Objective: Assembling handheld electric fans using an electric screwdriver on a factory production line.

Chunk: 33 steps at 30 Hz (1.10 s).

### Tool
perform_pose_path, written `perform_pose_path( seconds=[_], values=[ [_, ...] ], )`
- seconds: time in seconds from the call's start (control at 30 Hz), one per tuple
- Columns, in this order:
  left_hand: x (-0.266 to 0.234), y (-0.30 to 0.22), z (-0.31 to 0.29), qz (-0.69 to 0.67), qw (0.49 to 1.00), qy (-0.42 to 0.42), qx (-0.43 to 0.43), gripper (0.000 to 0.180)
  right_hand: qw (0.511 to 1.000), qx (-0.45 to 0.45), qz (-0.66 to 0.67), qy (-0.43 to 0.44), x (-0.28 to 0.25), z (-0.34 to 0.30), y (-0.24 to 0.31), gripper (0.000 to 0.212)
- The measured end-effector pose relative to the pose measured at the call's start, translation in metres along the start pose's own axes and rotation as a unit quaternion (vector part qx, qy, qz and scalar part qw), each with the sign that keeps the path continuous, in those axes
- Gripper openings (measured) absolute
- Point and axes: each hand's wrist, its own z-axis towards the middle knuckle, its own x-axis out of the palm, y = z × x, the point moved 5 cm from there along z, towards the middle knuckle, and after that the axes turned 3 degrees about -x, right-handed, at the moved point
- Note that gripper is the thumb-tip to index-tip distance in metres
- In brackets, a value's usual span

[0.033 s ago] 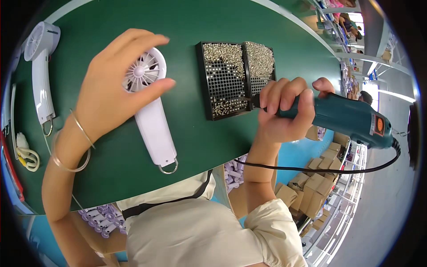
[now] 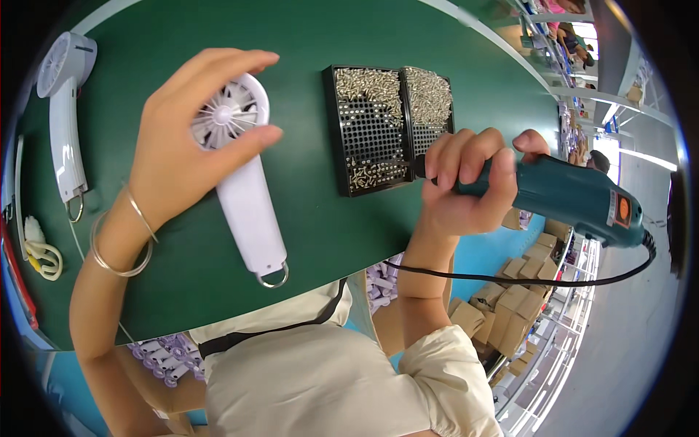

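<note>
Around fan head (image 2: 224, 115): left hand (image 2: 171, 135) arched; right hand (image 2: 470, 182) grips screwdriver (image 2: 568, 188).

a handheld fan (image 2: 251, 211) is laid on the table (image 2: 320, 240), its head spanned by the left hand (image 2: 175, 131). to the right of this fan, a two-part tray (image 2: 335, 131) is set, with screws (image 2: 429, 95) spread in it; farther right, a power screwdriver (image 2: 568, 189) is held by the right hand (image 2: 466, 189). to the fan's left, a second fan (image 2: 67, 135) is placed. past the table's near edge, parts (image 2: 171, 360) are piled in a box (image 2: 178, 397).
</note>
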Motion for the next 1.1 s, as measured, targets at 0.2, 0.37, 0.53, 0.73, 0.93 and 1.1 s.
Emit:
perform_pose_path(
  seconds=[0.2,0.37,0.53,0.73,0.93,1.1],
  values=[
    [0.006,0.003,0.002,-0.012,1.000,0.020,-0.001,0.042,0.997,-0.008,-0.057,0.052,0.010,-0.005,-0.002,0.017],
    [0.007,0.003,-0.001,0.014,1.000,0.001,-0.001,0.041,0.998,0.000,-0.021,0.051,0.007,-0.007,-0.009,0.027],
    [0.007,0.005,-0.001,-0.011,1.000,0.000,0.008,0.040,0.999,0.007,-0.022,0.034,0.007,-0.008,-0.007,0.026],
    [0.003,-0.003,0.004,0.015,1.000,-0.012,0.010,0.046,0.998,0.003,-0.032,0.060,0.005,-0.008,-0.006,0.026],
    [0.002,-0.006,0.006,0.051,0.997,-0.008,0.056,0.047,0.999,0.008,-0.038,0.034,0.006,-0.008,-0.006,0.029],
    [0.003,-0.005,0.005,0.036,0.999,-0.010,0.039,0.047,0.991,0.009,-0.119,0.058,0.014,-0.010,-0.006,0.018]
  ],
)
